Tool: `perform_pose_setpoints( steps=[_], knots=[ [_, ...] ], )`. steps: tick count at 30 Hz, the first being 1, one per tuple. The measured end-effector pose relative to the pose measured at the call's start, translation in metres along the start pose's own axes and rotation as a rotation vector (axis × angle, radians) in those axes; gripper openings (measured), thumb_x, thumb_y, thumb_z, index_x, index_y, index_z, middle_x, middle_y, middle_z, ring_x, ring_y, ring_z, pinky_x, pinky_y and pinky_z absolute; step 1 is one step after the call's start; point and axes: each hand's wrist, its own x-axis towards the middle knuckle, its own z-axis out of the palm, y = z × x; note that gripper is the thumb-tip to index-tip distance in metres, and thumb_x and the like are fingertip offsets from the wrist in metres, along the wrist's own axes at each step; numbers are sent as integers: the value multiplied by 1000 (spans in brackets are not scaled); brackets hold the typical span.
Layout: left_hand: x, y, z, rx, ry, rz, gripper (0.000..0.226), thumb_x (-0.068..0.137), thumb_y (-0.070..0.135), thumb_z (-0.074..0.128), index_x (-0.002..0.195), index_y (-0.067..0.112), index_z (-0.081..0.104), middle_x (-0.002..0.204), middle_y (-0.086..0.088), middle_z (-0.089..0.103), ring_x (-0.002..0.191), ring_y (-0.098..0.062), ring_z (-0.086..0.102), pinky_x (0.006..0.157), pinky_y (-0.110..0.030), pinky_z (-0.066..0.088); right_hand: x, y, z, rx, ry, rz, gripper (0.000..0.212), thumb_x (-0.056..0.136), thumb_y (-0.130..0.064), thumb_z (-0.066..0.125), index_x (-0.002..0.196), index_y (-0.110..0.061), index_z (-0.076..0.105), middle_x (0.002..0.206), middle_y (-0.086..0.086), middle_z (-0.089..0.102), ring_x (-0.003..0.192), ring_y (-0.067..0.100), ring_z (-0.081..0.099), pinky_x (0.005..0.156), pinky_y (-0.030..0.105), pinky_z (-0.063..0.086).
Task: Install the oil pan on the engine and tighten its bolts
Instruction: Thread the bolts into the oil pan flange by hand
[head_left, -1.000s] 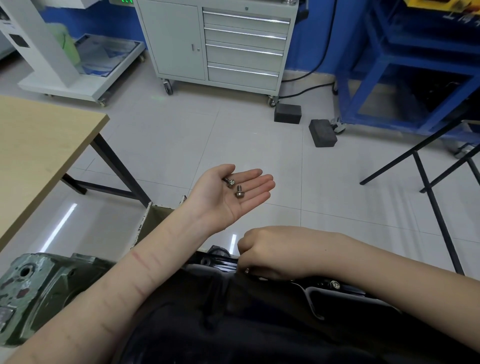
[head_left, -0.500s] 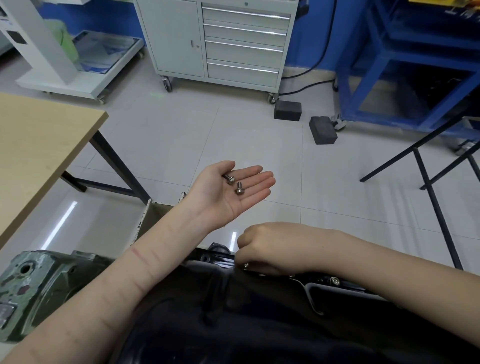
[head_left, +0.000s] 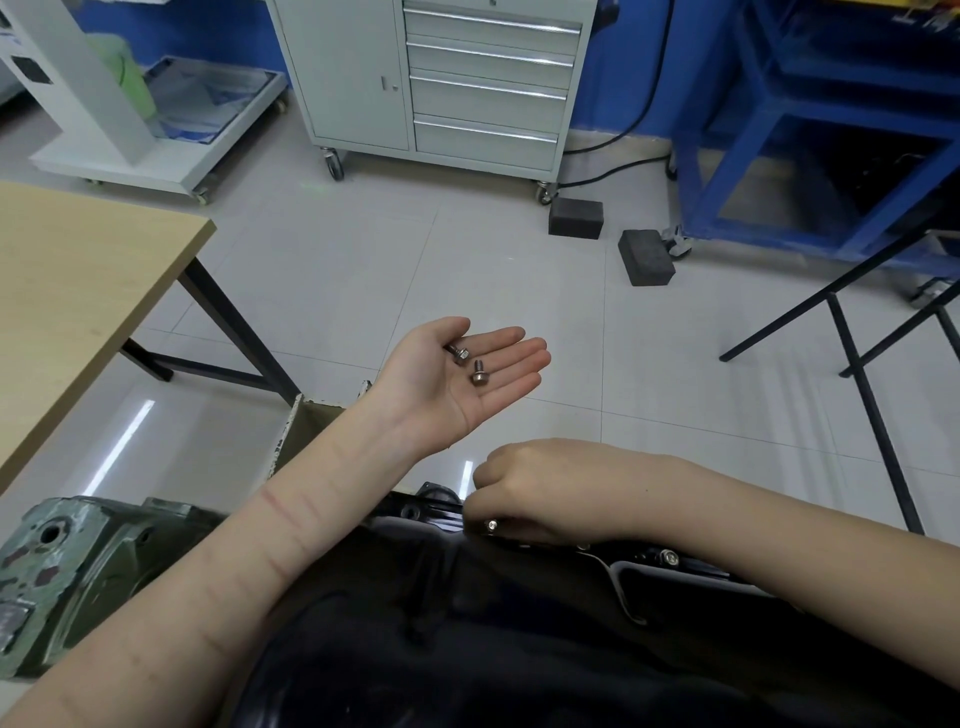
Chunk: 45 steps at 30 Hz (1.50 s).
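Over the floor, your left hand (head_left: 457, 379) lies palm up, fingers straight and flat, with two loose bolts (head_left: 470, 364) resting on the palm near the finger bases. Your right hand (head_left: 530, 488) is curled knuckles-up at the far rim of the black oil pan (head_left: 467, 639), fingertips pinching a bolt (head_left: 490, 526) whose head shows just under the hand at the pan's flange. Another bolt (head_left: 670, 558) sits in the flange further right. Oil pan fills the bottom of view, seated on the green engine (head_left: 57, 571), which shows at lower left. Wooden counter (head_left: 67, 291) at left, grey drawer cabinet (head_left: 457, 83) at the back, blue rack (head_left: 810, 130) at right, two dark blocks (head_left: 644, 257) on the tile floor (head_left: 363, 270).
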Motion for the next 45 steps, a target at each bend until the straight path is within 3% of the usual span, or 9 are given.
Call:
perform_pose_setpoints(
  steps=[7, 19, 28, 31, 33, 36, 38, 42, 45],
  knots=[
    [0, 0, 0, 0, 4, -5, 45, 98, 23, 30, 90, -9, 60, 85, -25, 69, 71, -32, 69, 64, -38, 57, 1, 0, 0, 11, -51, 21, 25, 95, -18, 41, 111, -5, 56, 103, 11, 57, 98, 27, 52, 76, 33, 38],
    [-1, 0, 0, 3, -1, -13, 45, 98, 23, 29, 91, -9, 60, 84, -24, 69, 70, -32, 69, 64, -38, 57, 0, -2, 0, 19, -49, 14, 27, 94, -12, 42, 117, -9, 56, 107, 8, 54, 101, 24, 50, 75, 33, 40],
    [-1, 0, 0, 34, 23, -13, 47, 98, 25, 27, 90, -8, 60, 83, -23, 70, 71, -30, 69, 64, -37, 57, 1, -1, 1, 20, -46, 44, 28, 96, -25, 43, 115, -8, 52, 107, 8, 53, 102, 22, 48, 75, 31, 38],
    [-1, 1, 0, 43, 46, -9, 48, 99, 26, 27, 90, -7, 60, 83, -23, 69, 74, -31, 68, 68, -38, 53, -8, 4, -10, 306, 96, 93, 29, 89, -26, 58, 111, -8, 60, 93, 3, 60, 78, 7, 47, 68, 19, 35],
    [-1, 1, 1, 17, 50, -11, 52, 99, 27, 26, 86, -9, 61, 79, -24, 68, 77, -32, 65, 70, -39, 51, -12, 8, -19, 526, 392, 131, 20, 83, -20, 66, 94, -3, 67, 73, -8, 58, 63, 0, 45, 60, 12, 37],
    [-1, 0, 1, -39, 11, -13, 71, 99, 29, 23, 57, -8, 66, 60, -17, 62, 66, -28, 64, 65, -38, 50, -12, 17, -28, 553, 782, 287, 17, 81, -12, 67, 93, -1, 66, 72, -10, 58, 61, 1, 48, 61, 7, 36],
    [-2, 0, 1, -47, -14, -17, 74, 100, 30, 20, 53, -5, 65, 58, -15, 64, 63, -25, 65, 59, -36, 54, -4, 22, -32, 430, 824, 374, 22, 82, -13, 66, 102, -4, 64, 81, -1, 58, 68, 4, 47, 66, 9, 37],
    [-7, 1, 4, -66, -15, -22, 41, 97, 23, 27, 67, 6, 51, 53, -5, 60, 50, -18, 65, 51, -27, 56, 17, 26, -36, 312, 728, 418, 26, 85, -25, 61, 107, -11, 62, 93, 3, 59, 87, 16, 51, 79, 34, 44],
    [-7, 2, 2, -88, -18, 3, 48, 96, 19, 30, 58, 5, 56, 53, -5, 59, 51, -18, 64, 52, -29, 56, 25, 27, -39, 307, 729, 359, 20, 85, -19, 62, 101, -8, 64, 91, 4, 61, 83, 16, 50, 77, 25, 41]
  ],
)
